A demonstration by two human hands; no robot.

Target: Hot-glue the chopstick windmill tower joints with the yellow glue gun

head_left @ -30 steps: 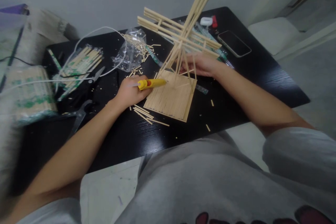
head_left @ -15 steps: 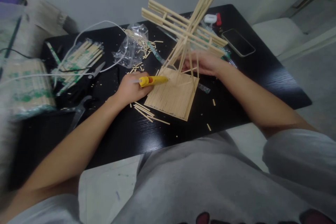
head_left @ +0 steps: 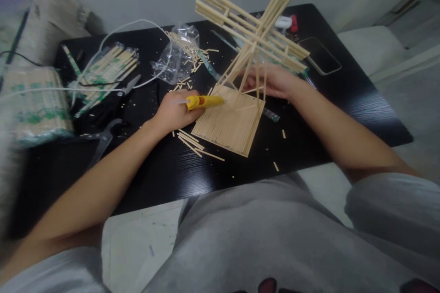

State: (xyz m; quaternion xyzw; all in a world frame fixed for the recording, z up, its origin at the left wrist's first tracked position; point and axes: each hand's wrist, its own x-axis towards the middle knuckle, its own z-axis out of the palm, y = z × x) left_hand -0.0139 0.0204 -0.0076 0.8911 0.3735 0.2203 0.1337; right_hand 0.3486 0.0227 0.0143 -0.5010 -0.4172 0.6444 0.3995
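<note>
My left hand (head_left: 177,111) is closed around a yellow hot glue gun (head_left: 206,102), whose tip points right over a flat base (head_left: 223,123) of thin wooden sticks laid side by side. From the far part of this base, slanting stick legs rise to a windmill-like model (head_left: 254,41) with crossed blades of paired sticks. Behind the legs, my right hand (head_left: 271,81) has its fingers curled at the model and seems to steady it; the sticks partly cover the fingertips. One thin stick (head_left: 253,90) slants low beside those fingers.
Scissors (head_left: 129,87), pliers (head_left: 105,137) and packs of sticks (head_left: 39,103) lie on the left of the black table (head_left: 295,146). Cut bits and a clear plastic bag (head_left: 175,59) are behind. A white cable (head_left: 137,22) loops across; a phone (head_left: 323,56) rests at right.
The whole view has shifted a little, so the table and model appear slightly further right. Both hands keep nearly the same pose, and the glue gun stays over the base.
</note>
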